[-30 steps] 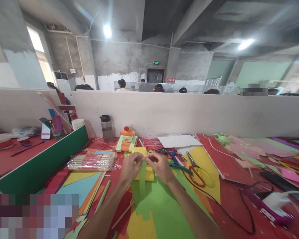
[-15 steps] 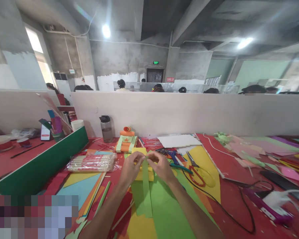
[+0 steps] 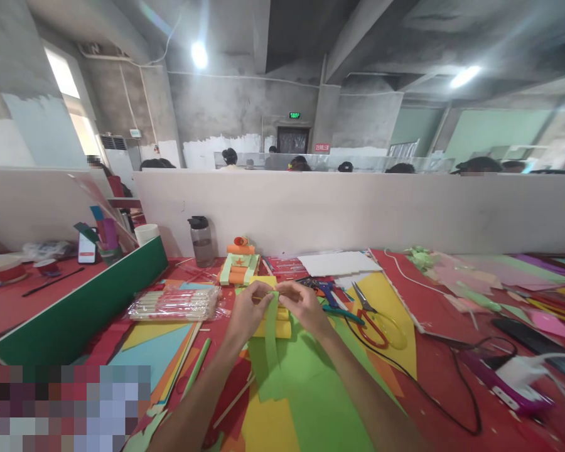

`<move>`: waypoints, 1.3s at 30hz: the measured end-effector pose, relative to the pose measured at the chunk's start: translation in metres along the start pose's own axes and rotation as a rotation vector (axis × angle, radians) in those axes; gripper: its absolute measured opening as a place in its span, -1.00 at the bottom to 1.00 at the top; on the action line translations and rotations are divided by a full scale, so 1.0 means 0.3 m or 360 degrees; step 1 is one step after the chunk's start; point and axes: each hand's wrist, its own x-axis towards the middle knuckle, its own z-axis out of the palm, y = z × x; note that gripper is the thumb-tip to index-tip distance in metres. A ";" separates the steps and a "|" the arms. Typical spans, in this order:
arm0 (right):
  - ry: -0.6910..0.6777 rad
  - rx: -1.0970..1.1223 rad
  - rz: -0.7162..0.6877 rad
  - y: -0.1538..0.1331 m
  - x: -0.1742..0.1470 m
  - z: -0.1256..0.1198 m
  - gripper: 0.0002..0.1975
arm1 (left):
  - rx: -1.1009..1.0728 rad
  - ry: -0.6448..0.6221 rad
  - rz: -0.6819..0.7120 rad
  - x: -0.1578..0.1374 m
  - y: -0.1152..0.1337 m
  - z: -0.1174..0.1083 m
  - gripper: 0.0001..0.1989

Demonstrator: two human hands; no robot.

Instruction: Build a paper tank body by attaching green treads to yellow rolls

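Observation:
Between my two hands hangs a long green paper strip, its upper end at my fingertips. My left hand is closed in a pinch on that end. My right hand is also closed, fingertips touching the strip's top from the other side. Behind the strip lies a yellow paper piece with rolled tubes, partly hidden by my hands. Under it spreads a large green paper sheet. Just beyond my hands sits an orange and pale green paper model with a star on it.
Right of my hands lie scissors with red and yellow handles, a teal-handled tool and a blue glue gun. On the left are wrapped sticks, a water bottle and a green divider. A black cable crosses the right side.
The green strip's lower end has swung a little left and up. Both hands stay close together at its top, with my right fingers slightly shifted.

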 end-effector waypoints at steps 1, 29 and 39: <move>-0.0003 -0.0008 0.0015 0.000 0.001 0.000 -0.75 | -0.0004 0.0000 -0.0002 -0.001 0.001 0.000 -0.79; 0.0109 -0.0519 -0.0125 0.032 -0.006 0.014 -0.92 | 0.0495 -0.0045 0.0201 -0.021 0.014 0.000 -0.84; 0.0125 0.0189 0.0125 0.050 0.019 -0.005 -0.81 | 0.0437 -0.0084 0.0301 -0.020 0.014 0.012 -0.78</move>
